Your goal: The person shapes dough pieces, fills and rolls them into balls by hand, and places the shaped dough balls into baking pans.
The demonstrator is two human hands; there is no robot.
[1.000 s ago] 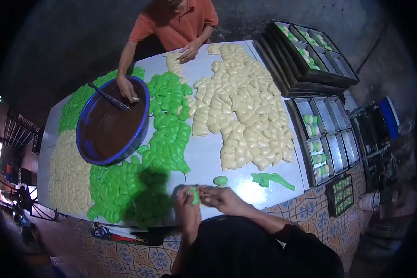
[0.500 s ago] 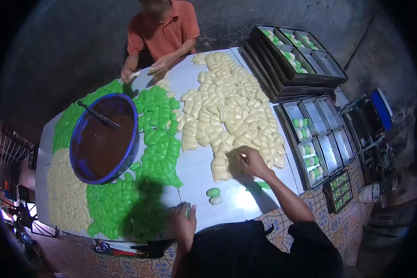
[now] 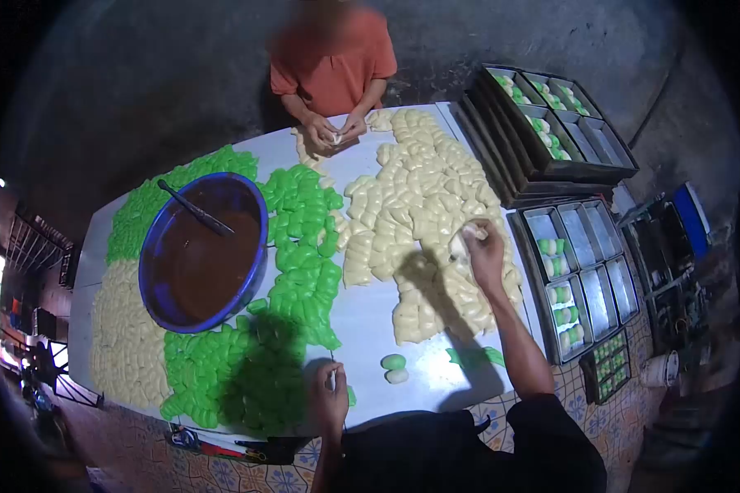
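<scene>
My right hand (image 3: 487, 253) is raised over the cream dough pieces (image 3: 423, 197), its fingers closed round a pale piece of dough (image 3: 460, 245). My left hand (image 3: 330, 398) is curled at the table's near edge, beside the green dough pieces (image 3: 304, 287); what its fingers hold, if anything, I cannot make out. A scrap of green dough lies just right of it. Between my hands, a green dough ball (image 3: 393, 361) and a white dough ball (image 3: 396, 376) touch each other on the white tabletop (image 3: 366, 320). A flat green strip (image 3: 473, 357) lies below my right forearm.
A blue basin (image 3: 145, 283) of brown filling with a utensil stands left. Metal trays (image 3: 551, 246), some sections holding green and white dough balls, are at right, with a stack (image 3: 543, 156) behind. Across the table, a person in an orange shirt (image 3: 337, 78) handles dough with both hands.
My right hand has risen from the cream dough and moved right with a piece in it. The other person's hands have come together. The whole view has shifted slightly.
</scene>
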